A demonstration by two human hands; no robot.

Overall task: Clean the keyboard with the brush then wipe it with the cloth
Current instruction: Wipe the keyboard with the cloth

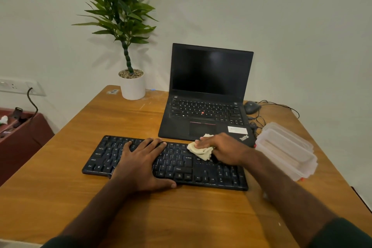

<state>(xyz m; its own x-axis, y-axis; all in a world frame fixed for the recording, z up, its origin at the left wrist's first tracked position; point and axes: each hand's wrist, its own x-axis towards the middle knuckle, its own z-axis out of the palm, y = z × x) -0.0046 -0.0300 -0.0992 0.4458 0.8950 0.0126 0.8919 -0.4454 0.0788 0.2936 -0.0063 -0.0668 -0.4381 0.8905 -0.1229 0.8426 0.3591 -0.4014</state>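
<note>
The left hand (138, 164) lies flat, fingers spread, on the black plastic keyboard (181, 167) while the right hand (223, 150) grips a crumpled cream cloth (199, 151) against its keys.

Person: two bare forearms, no watch, rings or gloves seen. Dark green sleeve (340, 233) on right arm, pushed above the elbow, at the near edge of the desk (60, 197); matching dark sleeve edge (60, 242) on left arm

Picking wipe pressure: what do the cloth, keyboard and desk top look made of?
Cloth: soft woven fabric, cream, matte; it bunches and folds under the right hand.
Keyboard: likely moulded plastic, black, slight sheen on the keycaps.
Table: wood or wood-look laminate, smooth satin; grain lines and soft glare, cannot tell which.
</note>
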